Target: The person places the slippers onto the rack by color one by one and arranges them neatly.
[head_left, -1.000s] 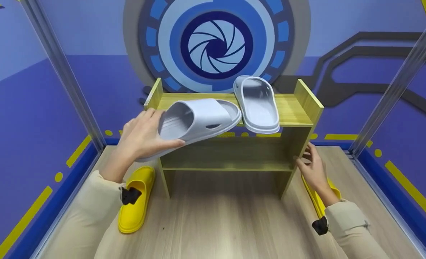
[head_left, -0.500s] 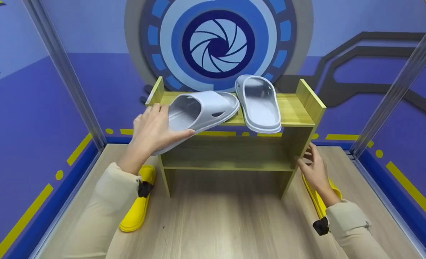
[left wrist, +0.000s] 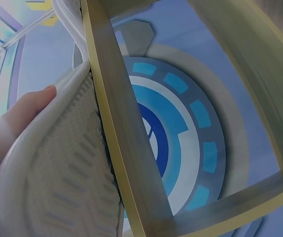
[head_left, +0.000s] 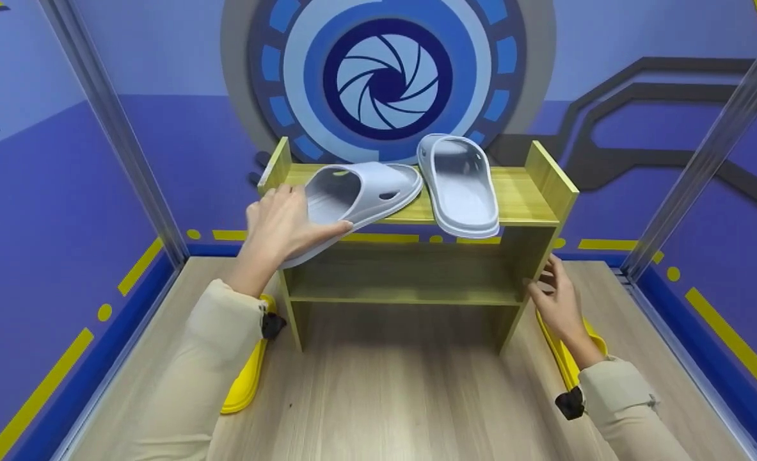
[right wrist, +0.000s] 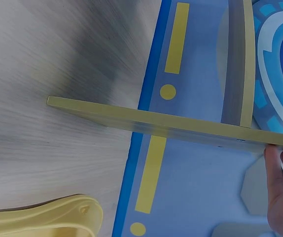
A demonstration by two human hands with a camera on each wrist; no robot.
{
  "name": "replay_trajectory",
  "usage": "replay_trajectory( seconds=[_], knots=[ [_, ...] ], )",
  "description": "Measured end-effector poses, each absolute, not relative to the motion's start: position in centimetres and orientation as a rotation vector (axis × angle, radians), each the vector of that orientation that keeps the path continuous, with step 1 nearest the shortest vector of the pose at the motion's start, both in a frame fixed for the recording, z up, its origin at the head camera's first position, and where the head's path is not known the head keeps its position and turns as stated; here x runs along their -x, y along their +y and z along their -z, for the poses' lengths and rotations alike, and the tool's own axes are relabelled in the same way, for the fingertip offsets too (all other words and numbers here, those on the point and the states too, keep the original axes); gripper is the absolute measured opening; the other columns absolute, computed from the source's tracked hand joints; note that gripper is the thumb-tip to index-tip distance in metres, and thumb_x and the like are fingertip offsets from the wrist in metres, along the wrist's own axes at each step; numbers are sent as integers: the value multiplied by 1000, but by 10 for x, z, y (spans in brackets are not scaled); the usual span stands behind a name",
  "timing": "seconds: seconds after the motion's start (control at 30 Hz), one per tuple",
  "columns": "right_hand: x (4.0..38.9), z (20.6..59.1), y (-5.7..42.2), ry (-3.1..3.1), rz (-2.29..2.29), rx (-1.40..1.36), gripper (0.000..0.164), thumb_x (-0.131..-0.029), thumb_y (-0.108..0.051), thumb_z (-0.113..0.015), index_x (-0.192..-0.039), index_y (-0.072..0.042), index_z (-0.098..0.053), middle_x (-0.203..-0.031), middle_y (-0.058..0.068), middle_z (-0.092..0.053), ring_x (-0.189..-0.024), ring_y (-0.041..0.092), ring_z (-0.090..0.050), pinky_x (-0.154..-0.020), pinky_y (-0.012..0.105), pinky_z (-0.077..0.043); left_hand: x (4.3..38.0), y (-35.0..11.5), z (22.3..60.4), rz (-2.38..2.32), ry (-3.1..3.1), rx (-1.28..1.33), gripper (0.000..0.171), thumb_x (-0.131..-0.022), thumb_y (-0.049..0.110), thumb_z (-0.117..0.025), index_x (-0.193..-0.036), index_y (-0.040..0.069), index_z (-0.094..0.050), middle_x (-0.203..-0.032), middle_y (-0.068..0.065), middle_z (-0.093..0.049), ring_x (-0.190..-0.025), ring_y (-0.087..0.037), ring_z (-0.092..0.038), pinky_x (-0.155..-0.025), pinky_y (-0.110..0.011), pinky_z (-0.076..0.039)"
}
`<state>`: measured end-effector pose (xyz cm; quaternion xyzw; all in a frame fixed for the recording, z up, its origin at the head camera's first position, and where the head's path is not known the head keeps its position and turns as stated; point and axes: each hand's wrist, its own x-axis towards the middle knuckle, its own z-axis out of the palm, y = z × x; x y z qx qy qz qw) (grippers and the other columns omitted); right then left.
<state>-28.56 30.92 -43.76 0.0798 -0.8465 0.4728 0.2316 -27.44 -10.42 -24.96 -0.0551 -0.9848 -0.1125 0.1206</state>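
Note:
My left hand [head_left: 279, 221] grips a light grey slipper [head_left: 378, 186] by its heel end, thumb along the near side. The slipper's toe lies over the top board of a small yellow-green wooden rack [head_left: 404, 301], with its heel sticking out past the front edge. In the left wrist view the slipper's ridged sole [left wrist: 72, 173] is beside the board's edge. A second grey slipper [head_left: 464, 186] sits on the same board to the right, toe toward the back wall. My right hand [head_left: 558, 304] pinches the front edge of the rack's right side panel [right wrist: 191, 123].
A yellow slipper [head_left: 245, 381] lies on the wood-look floor [head_left: 391, 397] left of the rack, partly behind my left sleeve. Another yellow slipper [head_left: 554, 346] lies on the right, partly behind my right wrist. Blue-purple walls [head_left: 173, 173] with metal corner posts [head_left: 119, 147] stand around.
My left hand has brought the grey slipper right and forward, lower over the top board and closer to the rack. The right hand stays on the side panel.

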Motion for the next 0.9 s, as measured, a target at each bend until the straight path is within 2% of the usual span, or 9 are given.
replay_trajectory(
  seconds=[0.17,0.57,0.9],
  knots=[
    [285,438,309,-2325,-1278,-213,57,-85,-14,-57,-136,-15,-31,-116,11,-48,-98,25,-51,-73,26,-44,279,-98,247,330,-2890,126,91,-60,75,-52,-115,2,-51,-105,-14,-52,-94,-30,-45,-76,-49,-36],
    [283,433,306,-2332,-1301,-211,58,-86,-12,-56,-137,-14,-29,-117,14,-47,-101,28,-50,-79,45,-42,293,-86,247,273,-2873,66,91,-60,75,-52,-115,3,-52,-108,-16,-52,-95,-31,-47,-76,-49,-37],
    [281,430,304,-2325,-1345,-217,58,-84,-5,-56,-136,-8,-30,-117,18,-46,-100,32,-49,-77,47,-42,299,-80,248,254,-2857,18,92,-59,77,-51,-112,2,-54,-105,-17,-53,-93,-31,-48,-74,-48,-39]
  ],
)
